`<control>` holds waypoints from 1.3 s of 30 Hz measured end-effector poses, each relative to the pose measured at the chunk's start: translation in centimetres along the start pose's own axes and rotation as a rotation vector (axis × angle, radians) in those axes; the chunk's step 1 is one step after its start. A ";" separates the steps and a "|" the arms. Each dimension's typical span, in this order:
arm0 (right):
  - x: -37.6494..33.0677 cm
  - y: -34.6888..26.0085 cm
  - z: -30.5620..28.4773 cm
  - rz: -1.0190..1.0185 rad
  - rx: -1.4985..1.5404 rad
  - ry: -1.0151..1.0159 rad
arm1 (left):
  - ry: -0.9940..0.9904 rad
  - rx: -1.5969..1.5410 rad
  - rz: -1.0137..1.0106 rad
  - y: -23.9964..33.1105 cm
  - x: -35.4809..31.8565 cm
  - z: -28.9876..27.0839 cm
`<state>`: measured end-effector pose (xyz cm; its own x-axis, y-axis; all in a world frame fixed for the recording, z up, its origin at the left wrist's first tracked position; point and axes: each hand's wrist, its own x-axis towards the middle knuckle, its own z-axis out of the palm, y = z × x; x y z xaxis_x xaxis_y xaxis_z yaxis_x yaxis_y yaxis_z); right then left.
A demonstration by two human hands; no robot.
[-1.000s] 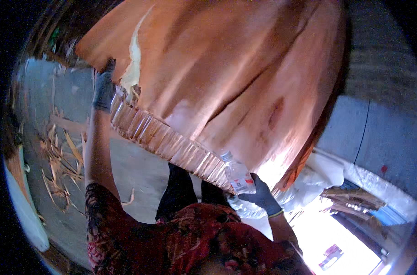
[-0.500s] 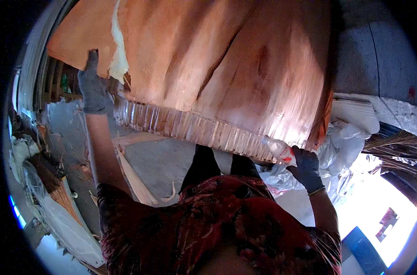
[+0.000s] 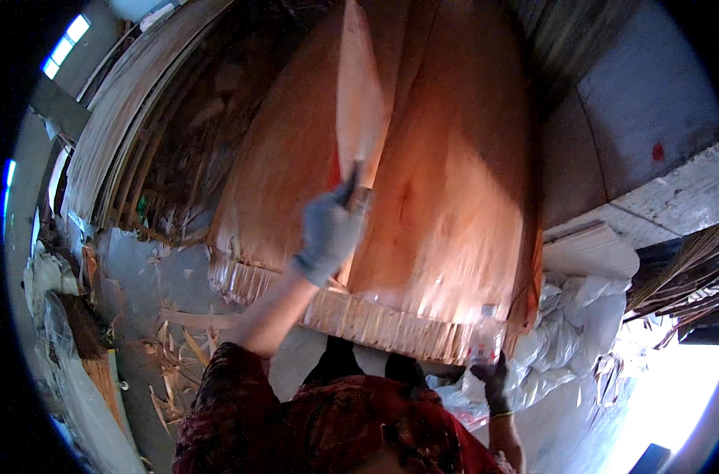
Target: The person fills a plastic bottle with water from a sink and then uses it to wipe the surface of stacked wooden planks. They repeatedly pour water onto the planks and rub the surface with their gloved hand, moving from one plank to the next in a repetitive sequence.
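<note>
My left hand (image 3: 328, 233), in a grey glove, is closed on the lower end of a narrow wood veneer strip (image 3: 357, 99). The strip points away from me over a stack of reddish-brown veneer sheets (image 3: 446, 213); motion blurs both it and the hand. At the stack's near right corner, my right hand (image 3: 492, 373), in a dark grey glove, grips a clear plastic bottle (image 3: 486, 336) with red on it. The bottle's neck points away from me, in front of the stack's layered near edge.
Further veneer sheets (image 3: 130, 118) lean at the far left. Veneer scraps (image 3: 178, 371) litter the floor at the left. Beside the stack on the right are crumpled clear plastic bags (image 3: 568, 332) and a pale ledge (image 3: 651, 197). A broom (image 3: 91, 347) lies at the left.
My left hand has left the large sheet's left edge and swung right, now with a narrow strip. My right hand has moved nearer me with the bottle. The view has shifted.
</note>
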<state>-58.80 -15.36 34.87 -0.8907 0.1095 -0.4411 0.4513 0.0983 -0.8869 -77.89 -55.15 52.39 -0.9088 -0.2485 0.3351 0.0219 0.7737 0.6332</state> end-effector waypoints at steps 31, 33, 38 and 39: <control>-2.0 -4.2 -13.2 -0.031 0.166 0.283 | -0.500 -0.759 -0.161 17.6 -18.2 33.9; -1.7 -6.3 -13.2 -0.051 0.115 0.270 | -0.451 -0.744 -0.147 17.8 -19.7 35.5; -0.1 -10.2 -12.1 -0.119 0.045 0.258 | -0.362 -0.680 -0.043 17.2 -21.7 36.4; 0.0 -10.6 -11.8 -0.139 0.043 0.269 | -0.168 -0.539 0.137 17.0 -21.0 35.5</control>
<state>-62.95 -4.70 45.88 -0.8951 0.3564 -0.2679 0.3181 0.0892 -0.9439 -73.20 -16.05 31.30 -0.9355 -0.0376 0.3514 0.3128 0.3749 0.8727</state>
